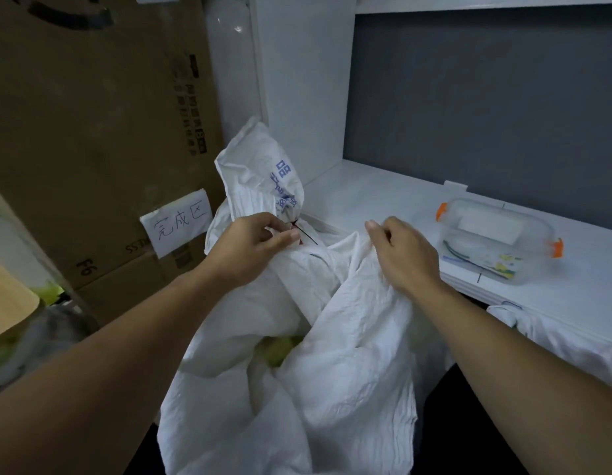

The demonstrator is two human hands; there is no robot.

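As we hold the white woven sack (pixel 349 389), our left grip (pixel 249 248) pinching it beside the black cable tie (pixel 308 236), right grip (pixel 407 258) clutching its fabric

White woven sack (pixel 332 337) before me at centre; brown cardboard boxes (pixel 92 132) upper left; clear plastic box (pixel 496 241) on white shelf (pixel 383 200), right.
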